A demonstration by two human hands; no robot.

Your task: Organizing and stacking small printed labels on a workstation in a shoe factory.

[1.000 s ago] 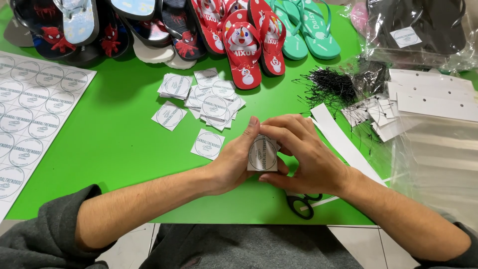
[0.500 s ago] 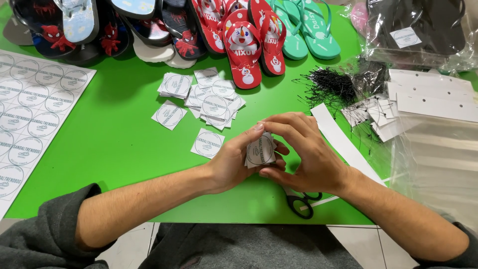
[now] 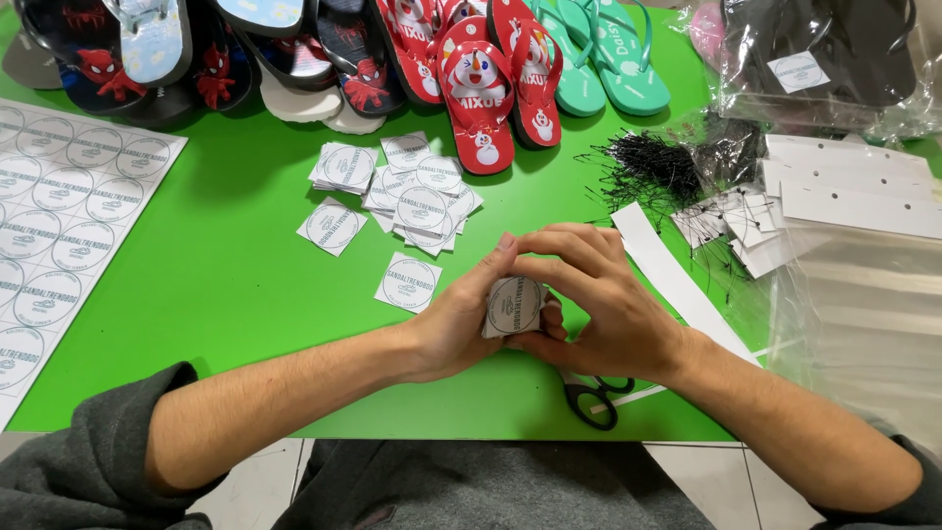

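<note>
Both my hands meet over the front middle of the green table (image 3: 226, 285). Between them is a small stack of square white sticker cards (image 3: 513, 306), each printed with a round label, its face turned toward me. My left hand (image 3: 459, 319) grips the stack from the left with the thumb on top. My right hand (image 3: 589, 294) curls over it from the right, fingers arched across the top edge. A single cut sticker square (image 3: 408, 283) lies just left of my left hand, and a loose pile of similar squares (image 3: 407, 191) sits beyond it.
Uncut sticker sheet (image 3: 49, 226) at left. Several pairs of children's flip-flops (image 3: 481, 88) line the far edge. Black plastic tag ties (image 3: 653, 167), white strip (image 3: 677, 280), card hangers (image 3: 844, 191) and clear bags (image 3: 854, 324) at right. Black scissors (image 3: 589, 397) by the front edge.
The stack has been turned in my hands, from tilted and edge-on to its printed face toward me. Both hands stayed in the same spot.
</note>
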